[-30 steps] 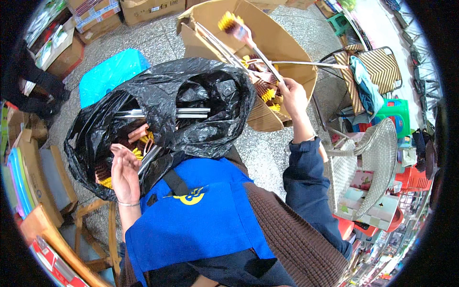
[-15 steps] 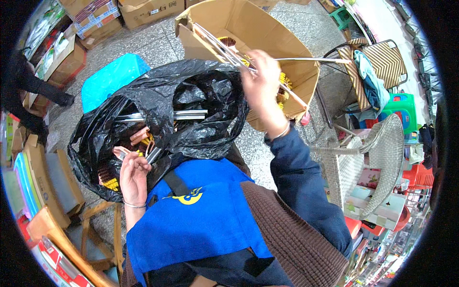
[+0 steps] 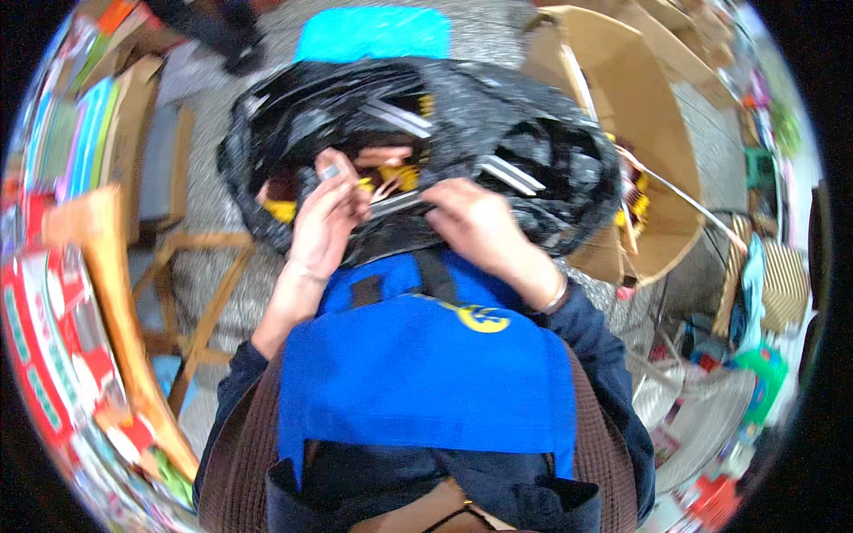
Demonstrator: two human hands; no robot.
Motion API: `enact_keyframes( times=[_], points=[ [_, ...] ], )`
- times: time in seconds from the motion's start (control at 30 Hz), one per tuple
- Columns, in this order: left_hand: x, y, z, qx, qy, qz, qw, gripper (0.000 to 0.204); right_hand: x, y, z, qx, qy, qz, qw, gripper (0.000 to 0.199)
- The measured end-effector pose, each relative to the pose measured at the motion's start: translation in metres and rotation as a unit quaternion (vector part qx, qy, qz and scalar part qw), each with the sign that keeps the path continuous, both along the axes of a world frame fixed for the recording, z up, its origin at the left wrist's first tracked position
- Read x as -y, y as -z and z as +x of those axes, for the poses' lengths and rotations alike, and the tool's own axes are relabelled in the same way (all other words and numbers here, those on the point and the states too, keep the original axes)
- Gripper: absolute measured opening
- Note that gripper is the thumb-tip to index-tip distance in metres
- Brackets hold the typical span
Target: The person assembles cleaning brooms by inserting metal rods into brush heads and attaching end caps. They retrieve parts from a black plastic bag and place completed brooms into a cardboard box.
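Note:
A black plastic bag (image 3: 480, 98) lies spread in front of me, with silver tubes (image 3: 511, 175) and brush heads with yellow and brown bristles (image 3: 283, 210) inside. My left hand (image 3: 322, 226) is at its near edge, fingers closed round a short silver tube (image 3: 395, 204). Beside those fingers shows a pinkish plastic piece (image 3: 330, 162). My right hand (image 3: 489, 229) has its bent fingers together at the tube's other end; motion blurs the exact grip. More pinkish pieces (image 3: 384, 156) lie in the bag beyond the hands.
Right of the bag stands an open cardboard box (image 3: 622, 62) holding brush heads and long rods (image 3: 684, 195). A bright blue object (image 3: 373, 34) is behind the bag. A wooden frame (image 3: 209, 240) and stacked goods stand left; a pale wicker chair (image 3: 711, 417) is at lower right.
My right hand has come back from the rods over the cardboard box to the tube beside my left hand. The view has shifted, putting the bag nearer the middle.

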State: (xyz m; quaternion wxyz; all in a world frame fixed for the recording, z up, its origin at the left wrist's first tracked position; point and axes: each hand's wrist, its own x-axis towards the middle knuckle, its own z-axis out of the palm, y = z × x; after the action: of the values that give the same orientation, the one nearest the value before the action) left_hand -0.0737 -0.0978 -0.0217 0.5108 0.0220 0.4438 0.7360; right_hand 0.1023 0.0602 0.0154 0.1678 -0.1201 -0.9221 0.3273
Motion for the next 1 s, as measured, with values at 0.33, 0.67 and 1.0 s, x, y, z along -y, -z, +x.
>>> enact_keyframes(
  times=[0.33,0.67,1.0],
  points=[
    [0.023,-0.001,-0.009,0.013,-0.050,0.005,0.999,0.013,-0.020,0.029,-0.059,0.055,0.012,0.046,0.997,0.024],
    [0.023,-0.002,0.003,-0.075,0.054,0.003,0.996,0.015,-0.037,0.054,-0.103,0.162,0.135,0.328,0.921,0.033],
    [0.021,-0.002,0.011,-0.092,0.099,-0.013,0.991,0.012,-0.035,0.055,-0.098,0.147,0.112,0.404,0.896,0.011]
  ],
)
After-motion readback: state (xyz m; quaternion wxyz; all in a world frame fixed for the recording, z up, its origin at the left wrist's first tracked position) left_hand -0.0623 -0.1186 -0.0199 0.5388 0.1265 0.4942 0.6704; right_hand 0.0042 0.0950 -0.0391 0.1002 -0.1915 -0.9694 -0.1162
